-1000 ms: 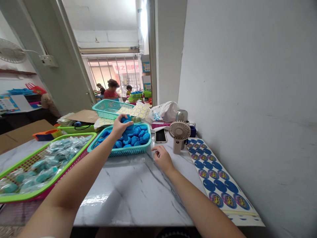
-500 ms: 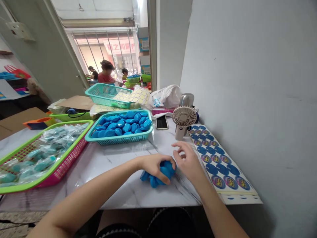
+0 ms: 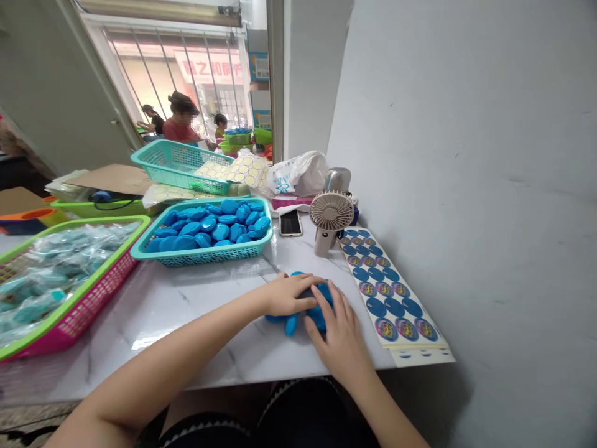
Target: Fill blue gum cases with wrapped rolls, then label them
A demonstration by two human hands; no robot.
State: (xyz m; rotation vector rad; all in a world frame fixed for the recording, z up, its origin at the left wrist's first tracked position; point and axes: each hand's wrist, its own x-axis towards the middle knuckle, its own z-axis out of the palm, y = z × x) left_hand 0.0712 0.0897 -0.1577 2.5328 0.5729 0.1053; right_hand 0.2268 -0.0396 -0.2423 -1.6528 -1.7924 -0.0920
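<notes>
Head view: your two hands are covering a small pile of blue pieces (image 3: pixel 291 325) on the marble-patterned table (image 3: pixel 200 286).
Far left, a green-rimmed basket (image 3: pixel 88 317) is holding bagged teal items (image 3: pixel 51 274); next, a turquoise basket (image 3: pixel 209 254) is holding similar blue ones. Your left hand (image 3: pixel 293 295) is lying across the pile, fingers extended; your right hand (image 3: pixel 341 333) is touching its right side, fingers parted; whether either is gripping, I cannot tell. Farther right, a sticker sheet (image 3: pixel 385 289) is lying beside the wall (image 3: pixel 466 186).

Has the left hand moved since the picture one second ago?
Yes. Then it was over the turquoise basket of blue pieces; now the left hand is right of that basket and nearer the person.
</notes>
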